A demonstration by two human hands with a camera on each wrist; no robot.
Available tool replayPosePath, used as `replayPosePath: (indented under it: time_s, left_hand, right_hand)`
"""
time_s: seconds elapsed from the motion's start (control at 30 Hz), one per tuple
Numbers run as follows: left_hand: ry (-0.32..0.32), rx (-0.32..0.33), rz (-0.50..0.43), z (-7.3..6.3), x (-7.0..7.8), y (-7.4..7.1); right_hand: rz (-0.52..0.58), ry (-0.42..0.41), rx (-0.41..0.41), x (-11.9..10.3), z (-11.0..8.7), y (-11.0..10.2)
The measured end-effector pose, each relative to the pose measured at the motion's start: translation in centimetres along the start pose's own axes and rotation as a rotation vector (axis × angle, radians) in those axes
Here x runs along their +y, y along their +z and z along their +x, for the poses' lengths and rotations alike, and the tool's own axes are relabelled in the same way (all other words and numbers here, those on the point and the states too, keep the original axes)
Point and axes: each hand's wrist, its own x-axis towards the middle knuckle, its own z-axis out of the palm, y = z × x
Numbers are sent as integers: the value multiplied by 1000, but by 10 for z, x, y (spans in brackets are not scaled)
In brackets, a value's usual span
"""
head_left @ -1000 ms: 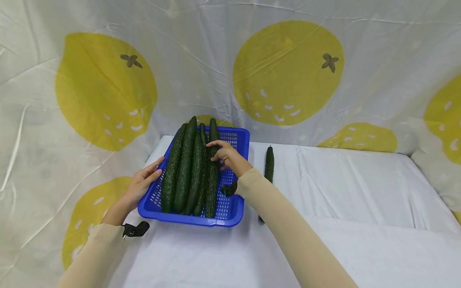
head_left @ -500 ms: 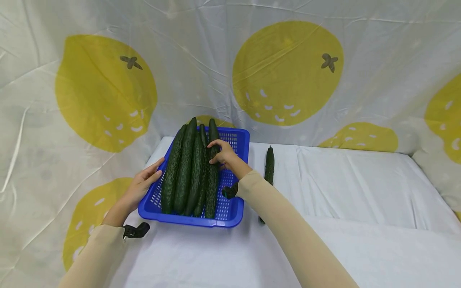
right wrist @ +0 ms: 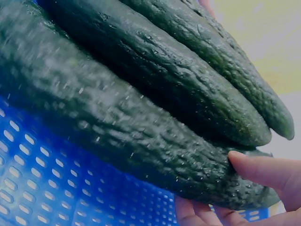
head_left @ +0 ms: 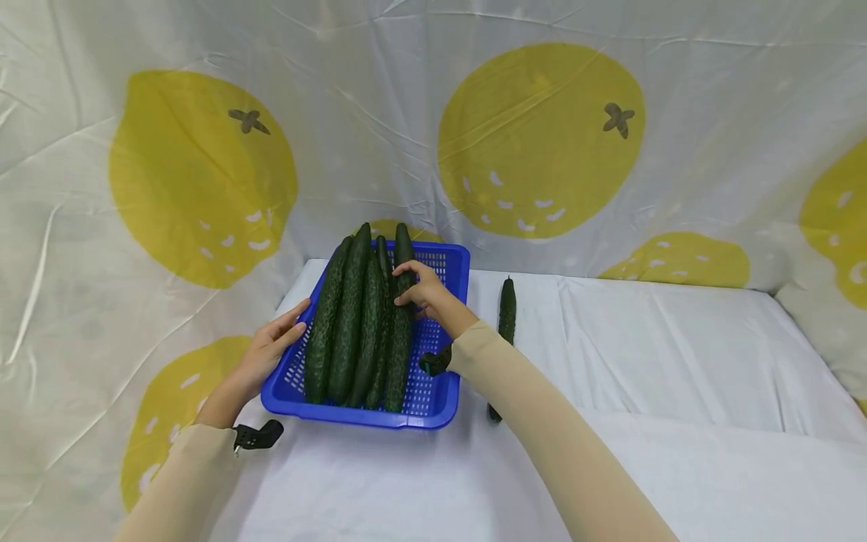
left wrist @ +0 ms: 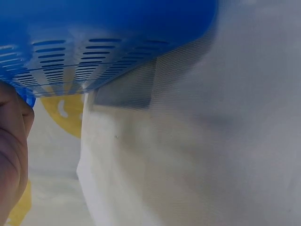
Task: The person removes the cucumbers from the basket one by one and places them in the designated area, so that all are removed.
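Several long dark green cucumbers [head_left: 347, 331] lie side by side, lengthwise, in a blue slotted plastic basket [head_left: 352, 412], their far ends rising past its back rim. My right hand [head_left: 428, 290] reaches over the basket and grips the rightmost cucumber [head_left: 400, 361] at its upper half. In the right wrist view the thumb lies on one side of this cucumber [right wrist: 136, 136] and the fingers wrap below it. At the basket's left side, my left hand [head_left: 267, 348] holds the rim, thumb on its edge; its other fingers are partly hidden.
One more cucumber [head_left: 506, 309] lies on the white cloth [head_left: 650, 361] right of the basket, partly hidden behind my right sleeve [head_left: 535, 399]. A hanging white sheet with yellow lemon prints [head_left: 542, 139] stands close behind the basket and along the left.
My right hand's fingers have drawn in around the rightmost cucumber, and the hand has shifted very slightly right. The left hand and the basket hold nearly the same place.
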Motion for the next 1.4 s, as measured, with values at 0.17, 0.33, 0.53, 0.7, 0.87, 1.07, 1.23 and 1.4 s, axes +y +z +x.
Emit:
replayPosePath:
  time_s: [0.17,0.33,0.53,0.7,0.87,1.07,1.23,1.4]
  left_hand:
    - [16,2,7,0,0,-1]
    - [-1,4,3,-1,1,-1]
    - [2,8,-2,-3,0,-3]
    - [0,16,4,-4,2,-3]
    - [-9,10,18,-2,3,-2]
    - [-15,1,0,-1,1,-1]
    - [-1,1,3,0,0,-1]
    - [-5,9,-5,-1,0,-1]
  right_hand:
    - [18,-4,-12,-8,-5,-3]
    - [36,-8,-56,-19,-13,-7]
    - [42,-9,-88,-31,-21,-13]
    - [96,-14,-102,-38,-27,-23]
    - [110,-61,-108,-41,-33,-40]
    - [130,-90,-106,-42,-42,-61]
    - [130,-117,-95,-43,-54,-80]
    - [113,-136,-83,-38,-64,-99]
